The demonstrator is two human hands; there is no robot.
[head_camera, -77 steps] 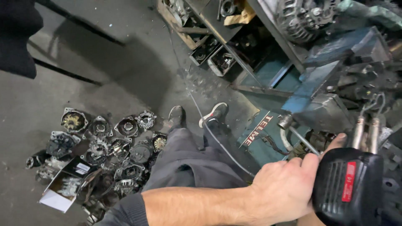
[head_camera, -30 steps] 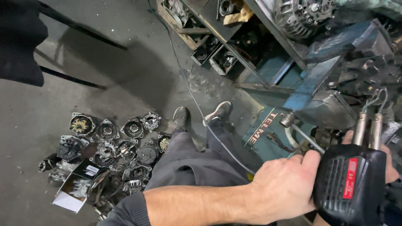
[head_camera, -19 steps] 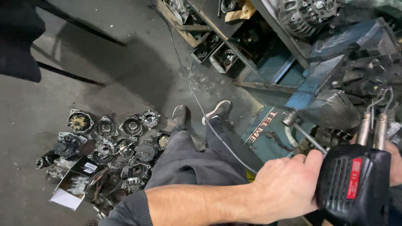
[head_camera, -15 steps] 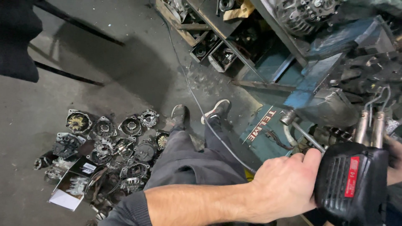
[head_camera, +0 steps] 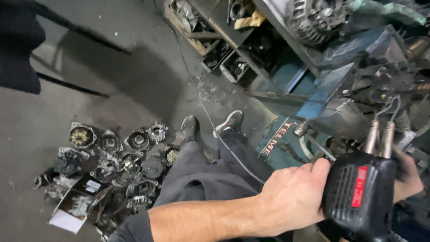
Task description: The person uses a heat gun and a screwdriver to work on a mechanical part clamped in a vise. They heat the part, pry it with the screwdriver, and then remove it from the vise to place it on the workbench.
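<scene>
A: The black plastic soldering gun with a red label and two metal prongs (head_camera: 360, 195) sits low at the right, beside the blue metal machine (head_camera: 331, 96).

B: It looks bulky and rigid. Left hand (head_camera: 291, 199) fingers clamp its body; the right hand (head_camera: 407, 172) sits behind it, grip unclear.

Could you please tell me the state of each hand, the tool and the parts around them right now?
Left hand: wrapped around the black tool's side.
Right hand: behind the tool, mostly hidden.
Black tool: held up, two metal prongs pointing upward.
Metal parts: piled loose on the floor.
Cable: lying slack across the floor.
</scene>
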